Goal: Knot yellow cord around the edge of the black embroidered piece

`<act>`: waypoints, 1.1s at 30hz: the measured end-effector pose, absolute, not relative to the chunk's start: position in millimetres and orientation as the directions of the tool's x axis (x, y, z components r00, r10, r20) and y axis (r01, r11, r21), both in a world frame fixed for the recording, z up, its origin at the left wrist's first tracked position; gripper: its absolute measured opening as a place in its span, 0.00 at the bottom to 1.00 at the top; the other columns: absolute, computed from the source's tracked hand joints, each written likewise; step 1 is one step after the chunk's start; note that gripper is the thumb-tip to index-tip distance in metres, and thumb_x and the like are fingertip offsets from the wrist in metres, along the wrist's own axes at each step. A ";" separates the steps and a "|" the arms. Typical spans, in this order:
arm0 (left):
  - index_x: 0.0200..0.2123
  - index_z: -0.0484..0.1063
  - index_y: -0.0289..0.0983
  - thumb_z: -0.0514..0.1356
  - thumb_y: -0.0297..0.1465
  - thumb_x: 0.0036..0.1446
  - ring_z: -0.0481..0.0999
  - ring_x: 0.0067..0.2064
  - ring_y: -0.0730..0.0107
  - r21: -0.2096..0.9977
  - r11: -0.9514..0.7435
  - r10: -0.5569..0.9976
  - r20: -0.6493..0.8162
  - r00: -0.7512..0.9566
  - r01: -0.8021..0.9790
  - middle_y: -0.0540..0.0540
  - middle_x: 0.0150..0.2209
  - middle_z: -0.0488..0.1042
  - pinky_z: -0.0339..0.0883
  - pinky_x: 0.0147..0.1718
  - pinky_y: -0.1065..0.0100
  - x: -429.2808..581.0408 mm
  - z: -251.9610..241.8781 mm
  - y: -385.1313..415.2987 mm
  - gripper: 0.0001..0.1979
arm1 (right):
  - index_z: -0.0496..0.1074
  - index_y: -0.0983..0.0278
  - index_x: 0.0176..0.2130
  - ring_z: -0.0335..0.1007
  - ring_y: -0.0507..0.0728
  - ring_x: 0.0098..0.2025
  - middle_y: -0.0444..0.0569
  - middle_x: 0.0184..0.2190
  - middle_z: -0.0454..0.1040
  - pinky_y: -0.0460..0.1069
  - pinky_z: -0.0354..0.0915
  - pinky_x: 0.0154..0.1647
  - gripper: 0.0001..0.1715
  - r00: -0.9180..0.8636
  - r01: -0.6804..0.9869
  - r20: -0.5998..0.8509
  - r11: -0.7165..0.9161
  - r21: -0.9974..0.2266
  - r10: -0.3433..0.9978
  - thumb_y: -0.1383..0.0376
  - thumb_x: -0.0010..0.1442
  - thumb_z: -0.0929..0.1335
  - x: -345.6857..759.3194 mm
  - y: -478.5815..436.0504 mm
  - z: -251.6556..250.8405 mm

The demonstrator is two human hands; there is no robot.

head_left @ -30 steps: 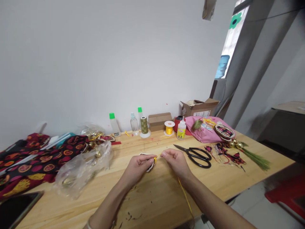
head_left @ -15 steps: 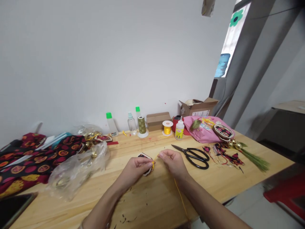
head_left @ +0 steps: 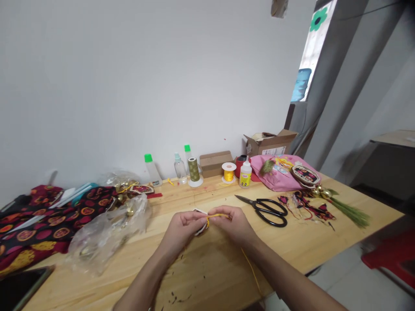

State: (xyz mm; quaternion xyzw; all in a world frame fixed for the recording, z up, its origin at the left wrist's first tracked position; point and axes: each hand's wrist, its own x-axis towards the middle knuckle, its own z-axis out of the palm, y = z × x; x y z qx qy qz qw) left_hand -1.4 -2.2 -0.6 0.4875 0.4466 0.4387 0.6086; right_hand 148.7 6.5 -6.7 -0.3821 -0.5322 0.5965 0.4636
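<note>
Over the middle of the wooden table, my left hand (head_left: 186, 225) pinches a small dark patch with a pale edge (head_left: 200, 232), where yellow cord is knotted at its border. Most of the patch is hidden behind my fingers. Close beside it, my right hand (head_left: 231, 222) is closed on the yellow cord (head_left: 248, 261), its fingertips almost touching the left thumb. One length of the cord runs across the right fingers, and a long tail hangs from that hand past the table's front edge. Black-handled scissors (head_left: 267, 211) lie just right of my right hand.
Behind stand a yellow cord spool (head_left: 228, 175), a glue bottle (head_left: 245, 175), a green thread cone (head_left: 193, 170) and cardboard boxes (head_left: 274, 144). Patterned fabric (head_left: 87, 216) and a plastic bag (head_left: 100, 237) lie left. Fabric scraps (head_left: 311, 207) and a pink pouch (head_left: 269, 175) lie right.
My right hand has moved left, closing the gap to my left hand, and the cord now lies across its fingers. The view has shifted slightly.
</note>
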 end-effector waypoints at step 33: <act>0.27 0.74 0.34 0.59 0.37 0.41 0.68 0.24 0.74 0.982 0.032 0.985 -0.063 0.161 0.188 0.47 0.24 0.76 0.58 0.23 0.75 0.7 -5.7 -0.3 0.13 | 0.72 0.69 0.22 0.64 0.52 0.23 0.45 0.18 0.71 0.45 0.58 0.23 0.13 -0.119 -0.009 0.105 0.104 -0.994 0.987 0.61 0.43 0.65 151.2 9.0 -6.7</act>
